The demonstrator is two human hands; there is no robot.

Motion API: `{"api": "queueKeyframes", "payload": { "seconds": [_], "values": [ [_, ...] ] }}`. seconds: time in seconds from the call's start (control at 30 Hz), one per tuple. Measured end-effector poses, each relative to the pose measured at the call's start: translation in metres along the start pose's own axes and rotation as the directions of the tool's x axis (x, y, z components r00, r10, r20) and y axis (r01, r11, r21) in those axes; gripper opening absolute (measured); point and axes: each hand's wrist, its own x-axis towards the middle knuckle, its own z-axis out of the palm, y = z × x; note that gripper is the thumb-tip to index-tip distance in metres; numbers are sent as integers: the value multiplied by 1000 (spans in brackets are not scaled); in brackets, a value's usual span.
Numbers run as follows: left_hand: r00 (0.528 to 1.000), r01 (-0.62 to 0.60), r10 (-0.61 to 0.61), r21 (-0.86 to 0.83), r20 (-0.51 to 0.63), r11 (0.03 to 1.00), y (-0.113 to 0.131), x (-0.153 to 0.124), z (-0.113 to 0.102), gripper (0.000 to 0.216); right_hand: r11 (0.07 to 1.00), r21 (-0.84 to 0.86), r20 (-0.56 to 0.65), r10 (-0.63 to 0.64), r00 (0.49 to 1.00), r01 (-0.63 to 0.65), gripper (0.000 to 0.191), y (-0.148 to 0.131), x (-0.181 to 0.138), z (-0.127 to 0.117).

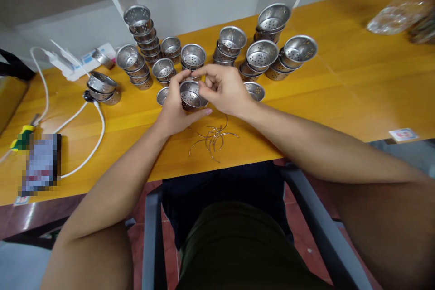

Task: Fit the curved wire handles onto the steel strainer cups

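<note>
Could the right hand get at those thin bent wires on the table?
Likely yes: the wires lie uncovered on the tabletop, just on the near side of the right hand, though it seems busy at the metal cup.

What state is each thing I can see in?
Left hand: curved around the metal cup
Right hand: bent, at the cup's rim
Metal cup: mouth up, between the hands
Wires: loose, curved, in a pile
Tall cup stack: mouths up
White cable: slack, curved
Pixelated object: details hidden
Clear plastic container: standing or lying, unclear
</note>
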Motion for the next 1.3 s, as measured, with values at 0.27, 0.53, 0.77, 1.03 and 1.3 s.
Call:
{"api": "queueKeyframes", "payload": {
  "seconds": [0.27, 0.53, 0.77, 1.03, 1.3],
  "values": [
    [999, 2, -2, 1, 46, 1000, 10, 3, -3, 136, 993, 118, 9, 25, 1000, -25, 24, -4, 0, 6],
    [996, -44, 45, -12, 81, 999, 16, 7, -9, 114, 979, 200, 37, 37, 999, -44, 22, -4, 3, 5],
    [999, -20, 21, -24, 42, 1000, 8, 4, -12, 107, 906, 423, 325, -131, 937, -20, 11, 0, 6, -22],
    [995, 6, 1, -77, 100, 997, 6, 0, -13, 125, 881, 457, 477, -132, 869, -118, 43, 0, 4, -40],
    [996, 70, -68, -29, 66, 997, 6, -3, -10, 114, 917, 383, 434, -75, 898, -109, 43, -1, -1, -30]
  ]
}}
